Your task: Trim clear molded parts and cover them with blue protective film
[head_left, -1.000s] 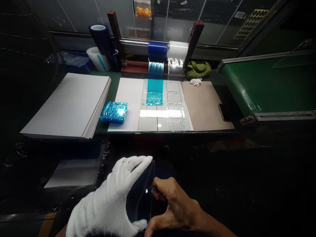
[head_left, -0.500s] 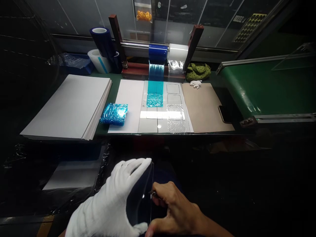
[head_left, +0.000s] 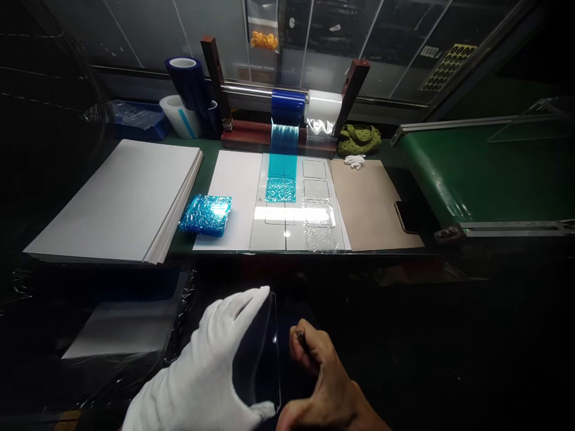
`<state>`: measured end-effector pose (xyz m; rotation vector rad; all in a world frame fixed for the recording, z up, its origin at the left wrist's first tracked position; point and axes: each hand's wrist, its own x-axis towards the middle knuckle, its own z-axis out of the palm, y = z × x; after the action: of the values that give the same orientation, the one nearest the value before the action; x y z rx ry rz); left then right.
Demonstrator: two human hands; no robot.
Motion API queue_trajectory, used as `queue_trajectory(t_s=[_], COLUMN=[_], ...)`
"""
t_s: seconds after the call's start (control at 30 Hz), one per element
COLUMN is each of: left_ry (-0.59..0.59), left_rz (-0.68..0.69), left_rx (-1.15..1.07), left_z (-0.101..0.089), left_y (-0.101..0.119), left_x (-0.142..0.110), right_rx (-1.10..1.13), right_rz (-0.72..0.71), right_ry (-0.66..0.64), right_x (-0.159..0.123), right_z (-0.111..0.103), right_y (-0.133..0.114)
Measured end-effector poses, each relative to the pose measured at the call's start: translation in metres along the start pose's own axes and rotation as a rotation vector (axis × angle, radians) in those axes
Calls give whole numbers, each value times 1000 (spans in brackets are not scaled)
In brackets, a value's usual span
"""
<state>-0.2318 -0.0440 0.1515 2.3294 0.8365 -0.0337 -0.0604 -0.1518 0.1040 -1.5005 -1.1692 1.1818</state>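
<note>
My left hand (head_left: 204,365), in a white glove, grips a thin clear pane (head_left: 260,359) by its opposite edges, fingertips at the top and thumb at the bottom. The pane is tilted nearly edge-on, with a bright glint along its right edge. Just right of that edge is my bare right hand (head_left: 332,374), its fingers curled round a small dark tool (head_left: 300,339). Most of this tool is hidden in the grip, so its kind is unclear. A gap shows between the curled fingers and the pane.
Blue film (head_left: 283,167) and a clear film roll (head_left: 324,106) hang on a stand behind the marked sheet (head_left: 272,239). Left are a paper stack (head_left: 117,197) and a blue film stack (head_left: 207,215). A phone (head_left: 406,216) lies on brown board (head_left: 368,209) beside a green conveyor belt (head_left: 494,179).
My right hand has drawn back to the right from the pane's edge, with the small tool in its fingers. The left hand still grips the pane. The view has shifted slightly.
</note>
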Motion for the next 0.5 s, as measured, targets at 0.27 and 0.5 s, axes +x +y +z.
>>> queue_trajectory(t_s=[0.27, 0.5], left_ry=[89, 124], left_rz=[-272, -370], left_rx=[-340, -550], left_z=[12, 34], left_y=[-40, -41], left_x=[43, 115], right_rx=[-590, -782], right_rz=[409, 577], right_ry=[462, 566], right_x=[85, 149], right_z=[-151, -293], right_y=[104, 135])
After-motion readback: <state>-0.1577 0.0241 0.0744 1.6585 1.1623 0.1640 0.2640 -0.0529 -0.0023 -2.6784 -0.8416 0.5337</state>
